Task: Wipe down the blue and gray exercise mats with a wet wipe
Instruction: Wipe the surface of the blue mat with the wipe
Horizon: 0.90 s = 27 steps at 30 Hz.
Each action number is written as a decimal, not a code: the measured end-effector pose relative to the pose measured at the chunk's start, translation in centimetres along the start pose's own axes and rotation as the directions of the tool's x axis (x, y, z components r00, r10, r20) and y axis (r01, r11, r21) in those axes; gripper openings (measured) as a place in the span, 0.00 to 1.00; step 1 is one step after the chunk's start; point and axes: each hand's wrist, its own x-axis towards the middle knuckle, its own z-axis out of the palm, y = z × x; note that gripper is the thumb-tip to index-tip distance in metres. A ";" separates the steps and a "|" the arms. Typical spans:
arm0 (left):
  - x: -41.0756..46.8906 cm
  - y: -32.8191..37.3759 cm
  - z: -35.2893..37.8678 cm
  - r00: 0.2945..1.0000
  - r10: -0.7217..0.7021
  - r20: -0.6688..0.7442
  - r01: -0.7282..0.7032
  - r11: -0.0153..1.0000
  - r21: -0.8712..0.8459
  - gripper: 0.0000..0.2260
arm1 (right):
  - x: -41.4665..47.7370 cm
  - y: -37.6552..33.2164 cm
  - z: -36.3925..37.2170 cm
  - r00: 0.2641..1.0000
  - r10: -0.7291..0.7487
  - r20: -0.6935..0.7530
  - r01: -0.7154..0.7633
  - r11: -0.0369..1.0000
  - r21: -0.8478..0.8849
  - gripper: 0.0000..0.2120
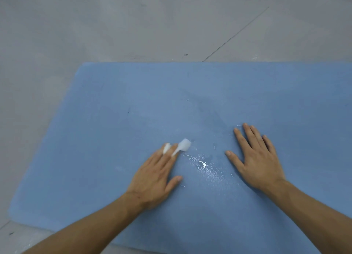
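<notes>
While left hand pins wet wipe under straight fingers, right hand splayed apart

The exercise mat lies flat on the floor, which shows behind it and to its left. Both hands rest on the mat's near half. The left hand has the wet wipe under its fingertips, the right hand lies apart to the right, and a wet patch sits between them.

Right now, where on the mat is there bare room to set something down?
Bare: the blue mat left of the left hand, and the band from its far edge down to the wet wipe. Crowded: the wet streak between that hand and the right hand.
</notes>
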 end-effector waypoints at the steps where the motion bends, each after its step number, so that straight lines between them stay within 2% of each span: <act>1: -0.5 -1.6 -0.2 0.999 -0.033 -0.004 0.033 0.999 0.016 0.33 | 0.0 0.0 0.0 1.000 -0.001 -0.001 0.001 1.000 0.001 0.37; 5: -3.0 -7.5 -1.3 0.989 -0.150 0.005 0.149 0.983 0.105 0.33 | 0.0 0.1 0.1 1.000 -0.002 -0.005 0.002 1.000 -0.004 0.37; 9: -5.2 -10.0 -1.8 0.976 -0.217 0.026 0.214 0.974 0.074 0.34 | 0.0 0.1 0.3 1.000 -0.004 -0.008 0.004 1.000 -0.018 0.37; 15: -4.3 -4.3 -0.6 0.997 -0.069 0.026 0.070 0.997 -0.044 0.35 | 0.0 0.0 0.1 1.000 -0.005 0.001 0.005 1.000 -0.025 0.37; 22: 0.1 4.1 0.0 0.992 0.105 0.069 -0.099 0.992 -0.077 0.34 | 0.1 -0.3 -0.5 1.000 0.000 0.019 0.000 1.000 0.013 0.37; 27: 3.4 7.7 -0.3 0.982 0.170 0.081 -0.153 0.972 -0.178 0.30 | 0.2 -0.2 -0.9 0.999 -0.009 0.052 0.004 0.996 0.093 0.35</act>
